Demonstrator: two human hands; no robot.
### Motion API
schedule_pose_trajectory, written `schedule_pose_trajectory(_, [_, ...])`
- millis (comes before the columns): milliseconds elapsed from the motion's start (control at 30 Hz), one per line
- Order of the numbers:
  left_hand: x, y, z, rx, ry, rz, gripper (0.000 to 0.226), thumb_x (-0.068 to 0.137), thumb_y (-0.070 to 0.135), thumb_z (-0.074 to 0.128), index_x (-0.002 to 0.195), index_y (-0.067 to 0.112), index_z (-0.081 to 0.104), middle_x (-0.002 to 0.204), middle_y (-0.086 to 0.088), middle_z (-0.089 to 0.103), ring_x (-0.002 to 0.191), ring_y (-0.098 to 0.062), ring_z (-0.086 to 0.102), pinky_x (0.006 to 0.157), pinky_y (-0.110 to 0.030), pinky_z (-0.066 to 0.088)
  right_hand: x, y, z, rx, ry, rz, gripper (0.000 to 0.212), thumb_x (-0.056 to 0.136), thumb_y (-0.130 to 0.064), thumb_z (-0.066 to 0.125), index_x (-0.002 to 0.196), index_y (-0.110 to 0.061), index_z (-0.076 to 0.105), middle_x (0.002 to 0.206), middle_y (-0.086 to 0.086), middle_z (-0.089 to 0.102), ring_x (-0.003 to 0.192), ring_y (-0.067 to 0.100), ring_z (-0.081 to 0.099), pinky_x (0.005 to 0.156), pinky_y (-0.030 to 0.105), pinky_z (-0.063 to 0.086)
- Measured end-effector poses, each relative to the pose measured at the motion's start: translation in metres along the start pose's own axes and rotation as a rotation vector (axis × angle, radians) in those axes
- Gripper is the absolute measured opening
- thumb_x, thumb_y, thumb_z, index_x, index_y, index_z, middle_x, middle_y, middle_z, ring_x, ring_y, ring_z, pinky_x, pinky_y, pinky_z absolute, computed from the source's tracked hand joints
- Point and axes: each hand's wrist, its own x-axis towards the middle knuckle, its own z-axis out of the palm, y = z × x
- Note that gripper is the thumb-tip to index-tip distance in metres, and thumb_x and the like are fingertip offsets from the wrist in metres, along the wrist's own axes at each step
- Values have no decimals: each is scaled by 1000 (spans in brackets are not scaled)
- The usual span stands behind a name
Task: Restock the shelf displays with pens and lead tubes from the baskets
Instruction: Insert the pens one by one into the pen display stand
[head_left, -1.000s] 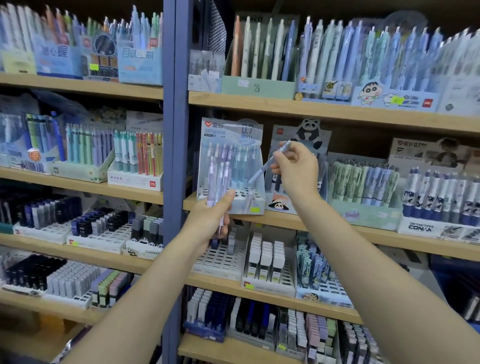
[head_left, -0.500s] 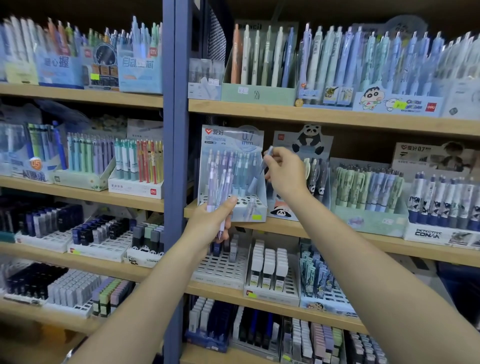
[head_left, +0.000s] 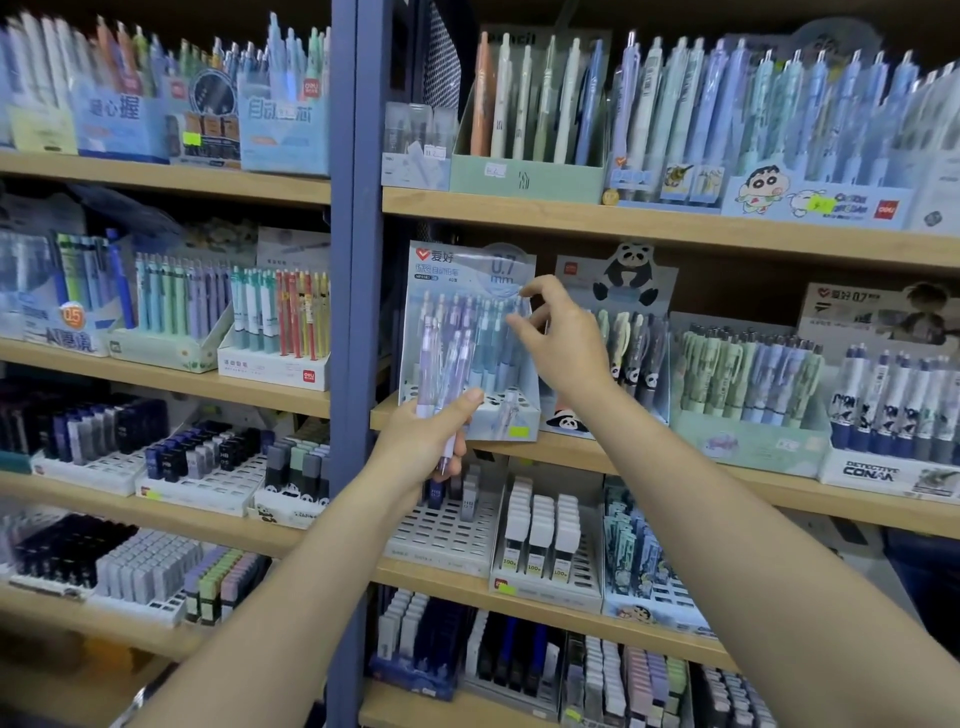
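Note:
A clear-fronted 0.7 mm pen display stands on the middle shelf, just right of the blue post. It holds purple and blue pens upright. My left hand is below its front left corner, shut on a few pale purple pens that rise in front of the display. My right hand reaches in from the right, forefinger and thumb pinched around the top of a blue pen standing at the display's right side. No basket is in view.
A panda pen display stands right behind my right hand, with a green pen box and a Conan box further right. Lead tube trays sit on the shelf below. The blue post divides the shelves.
My right hand has carried the blue pen left and down into the display; the pen now stands upright among the others. My left hand has stayed put with its purple pens.

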Motion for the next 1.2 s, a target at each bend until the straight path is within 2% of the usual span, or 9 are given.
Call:
schedule_pose_trajectory(133, [-1,0,1,-24,4,-13,47,84,51,74,99,7,65,54,-1,55,43,-14,47,46,-26,38,3,2,-3,-166,-100,26,41,98,-52,52,134,-30,54,105,1,51,87,18,54,70,35,48])
schedule_pose_trajectory(267, [-5,2,2,-34,-9,-9,40,84,47,76,79,11,60,51,0,54,42,-14,45,46,-25,37,-3,-4,-7,-167,-166,96,48,100,-54,47,143,-33,47,126,6,46,100,22,55,80,37,50])
schedule_pose_trajectory(333, [-6,2,2,-35,-24,4,37,85,43,77,73,13,58,53,-1,55,42,-14,46,43,-24,37,-11,-11,-13,-91,-54,79,40,101,-47,49,135,-26,55,113,2,52,91,17,54,73,33,44])
schedule_pose_trajectory(400, [-8,3,2,-32,-50,27,33,84,38,78,79,12,60,56,-2,59,43,-14,47,41,-23,37,-21,-21,-20,102,-4,108,30,101,-42,52,110,-18,66,87,-1,59,72,10,52,66,30,41])
schedule_pose_trajectory(500, [-10,5,3,6,-73,63,31,83,36,80,84,11,61,56,0,58,41,-13,46,40,-23,37,-37,-35,-26,342,-265,247,40,96,-52,57,95,-14,69,78,3,68,51,8,53,57,23,42])
schedule_pose_trajectory(600, [-13,6,5,36,-93,87,29,84,36,79,87,13,62,56,1,58,41,-12,47,39,-21,37,-46,-36,-23,401,-402,332,38,93,-47,66,85,-10,69,82,20,70,55,19,55,48,22,41])
schedule_pose_trajectory(800, [-14,-3,-2,12,-96,90,45,89,47,70,98,3,65,60,-1,59,42,-14,42,41,-24,32,-42,-31,-28,750,-230,478,20,100,-20,61,104,0,62,90,8,66,62,16,67,51,23,50])
schedule_pose_trajectory(1033, [-13,-13,-25,-91,-48,-5,23,99,39,59,104,16,58,59,2,46,46,-14,34,50,-27,23,-24,-37,-22,765,46,421,14,104,-15,52,98,-16,64,91,8,68,68,19,71,64,25,61])
schedule_pose_trajectory(1200, [-15,-7,-37,-117,-47,29,22,100,32,59,103,10,60,62,0,52,45,-15,38,41,-22,26,-14,-41,-3,650,64,342,16,105,-13,50,105,-7,64,91,10,68,69,19,71,66,26,61])
